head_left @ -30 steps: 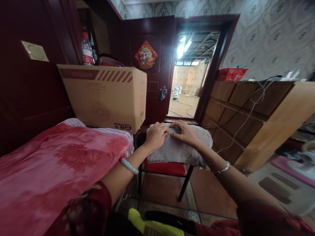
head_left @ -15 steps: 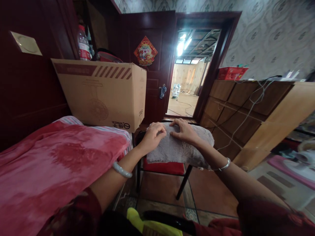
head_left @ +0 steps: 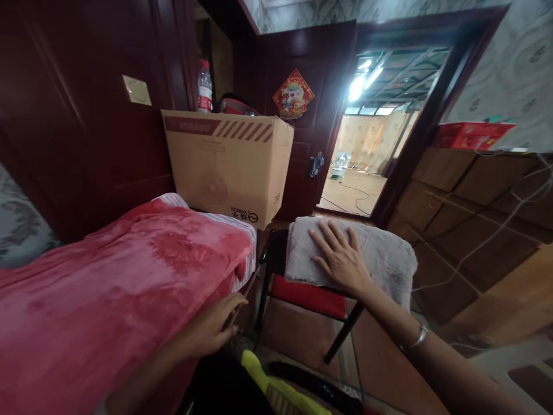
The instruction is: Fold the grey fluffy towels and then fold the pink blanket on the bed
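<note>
My right hand (head_left: pixel 341 256) lies flat with fingers spread on a grey plush cloth (head_left: pixel 389 248). The cloth is draped over a black-framed chair (head_left: pixel 341 334), whose red seat (head_left: pixel 306 297) shows below the cloth's near edge. Low and to the left, my left hand (head_left: pixel 216 325) is empty, thumb and fingers apart. It is beside the edge of a bed with a pink-red blanket (head_left: pixel 129 282), clear of the cloth.
A large cardboard box (head_left: pixel 228 167) stands behind the bed, with a red-capped bottle (head_left: pixel 204 89) on it. Wooden drawers (head_left: pixel 458 190) with loose cables and a red basket (head_left: pixel 473 135) are on the right. Beyond the chair is an open doorway (head_left: pixel 354 190). Something yellow-green (head_left: pixel 259 372) lies near me.
My left hand has come off the cloth and dropped down and left towards the bed. My right hand has flattened out on the cloth. The view has turned left.
</note>
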Motion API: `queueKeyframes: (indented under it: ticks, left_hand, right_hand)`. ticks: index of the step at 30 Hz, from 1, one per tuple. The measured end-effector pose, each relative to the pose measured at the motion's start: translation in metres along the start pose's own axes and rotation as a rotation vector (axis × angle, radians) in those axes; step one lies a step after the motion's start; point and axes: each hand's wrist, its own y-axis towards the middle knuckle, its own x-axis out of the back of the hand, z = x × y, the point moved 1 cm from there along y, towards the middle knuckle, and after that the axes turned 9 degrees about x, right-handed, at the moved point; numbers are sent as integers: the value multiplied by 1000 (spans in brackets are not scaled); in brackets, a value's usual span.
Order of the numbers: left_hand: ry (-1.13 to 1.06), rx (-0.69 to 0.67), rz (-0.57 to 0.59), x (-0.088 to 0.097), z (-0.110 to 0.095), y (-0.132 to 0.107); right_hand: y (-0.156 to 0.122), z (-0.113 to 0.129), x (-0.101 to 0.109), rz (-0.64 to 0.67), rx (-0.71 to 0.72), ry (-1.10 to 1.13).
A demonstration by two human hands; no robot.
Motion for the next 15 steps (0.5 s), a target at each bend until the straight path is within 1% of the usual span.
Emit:
queueKeyframes:
  ticks: [2, 5, 7, 10, 12, 15]
  left_hand:
    - [-2, 81, -30, 7, 14, -22]
    - [20, 202, -137, 17, 28, -60]
    - [44, 277, -232, 24, 32, -91]
    - [113, 382, -398, 33, 35, -144]
    - [172, 454, -519, 39, 38, -183]
    - [291, 561, -694, 45, 48, -251]
  right_hand:
    - [-4, 16, -6, -6, 15, 2]
    - [-14, 49, -22, -9, 85, 70]
    - [-21, 77, -37, -5, 170, 161]
    - [-29, 125, -62, 13, 288, 348]
    - [-27, 158, -75, 76, 349, 510]
    - [-12, 205, -84, 269, 381, 809]
